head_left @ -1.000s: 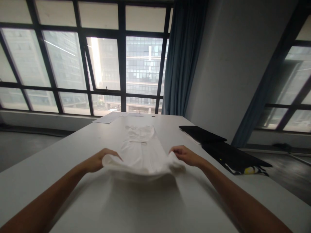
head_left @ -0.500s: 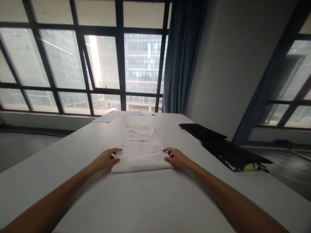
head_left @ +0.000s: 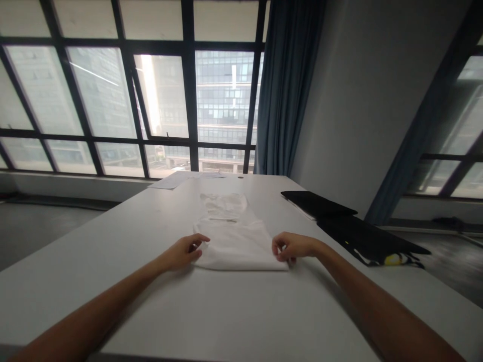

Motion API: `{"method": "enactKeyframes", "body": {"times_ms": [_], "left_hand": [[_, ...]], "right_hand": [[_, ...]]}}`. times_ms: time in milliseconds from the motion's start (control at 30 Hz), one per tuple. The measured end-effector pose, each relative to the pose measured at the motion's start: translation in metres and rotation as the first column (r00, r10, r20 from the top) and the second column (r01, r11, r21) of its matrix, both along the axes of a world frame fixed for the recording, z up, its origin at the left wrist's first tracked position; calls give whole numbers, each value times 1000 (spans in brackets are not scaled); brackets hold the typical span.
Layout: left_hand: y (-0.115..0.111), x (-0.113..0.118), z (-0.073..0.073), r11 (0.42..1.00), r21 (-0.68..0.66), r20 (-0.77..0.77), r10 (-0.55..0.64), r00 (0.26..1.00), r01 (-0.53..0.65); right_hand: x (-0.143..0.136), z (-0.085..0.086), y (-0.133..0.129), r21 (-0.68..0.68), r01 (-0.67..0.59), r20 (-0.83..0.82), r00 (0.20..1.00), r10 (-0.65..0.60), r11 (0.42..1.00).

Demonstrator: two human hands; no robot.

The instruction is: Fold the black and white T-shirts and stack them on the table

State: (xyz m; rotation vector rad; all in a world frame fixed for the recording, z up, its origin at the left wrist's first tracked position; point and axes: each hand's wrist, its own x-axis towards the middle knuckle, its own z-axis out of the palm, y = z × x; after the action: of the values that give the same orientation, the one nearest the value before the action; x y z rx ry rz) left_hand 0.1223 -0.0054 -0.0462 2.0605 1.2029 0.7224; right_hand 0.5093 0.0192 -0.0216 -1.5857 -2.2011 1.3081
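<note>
Left hand (head_left: 183,251) and right hand (head_left: 290,246) each pinch a near corner of the folded white cloth (head_left: 236,241) between them, pinning it flat on the table (head_left: 188,311).

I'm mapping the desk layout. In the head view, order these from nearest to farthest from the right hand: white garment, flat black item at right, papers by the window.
1. White garment: touching the right hand, just left of it.
2. Flat black item: farther back, right.
3. Papers: table's far end, left.

Head view, forward-down, table (head_left: 151,301) close
</note>
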Motion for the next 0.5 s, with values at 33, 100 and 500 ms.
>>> {"method": "enactKeyframes", "body": {"times_ms": [33,100,500], "left_hand": [[-4,0,4,998,-46,-19,-43,999,42],[-10,-7,13,965,-219,-62,-165,984,147],[54,-2,-9,944,52,-132,329,935,-325]], "right_hand": [[5,3,-2,-75,-33,6,999,34,997],[11,8,-7,-183,-45,-7,999,44,982],[-16,-41,35,475,392,-157,918,-363,787]]}}
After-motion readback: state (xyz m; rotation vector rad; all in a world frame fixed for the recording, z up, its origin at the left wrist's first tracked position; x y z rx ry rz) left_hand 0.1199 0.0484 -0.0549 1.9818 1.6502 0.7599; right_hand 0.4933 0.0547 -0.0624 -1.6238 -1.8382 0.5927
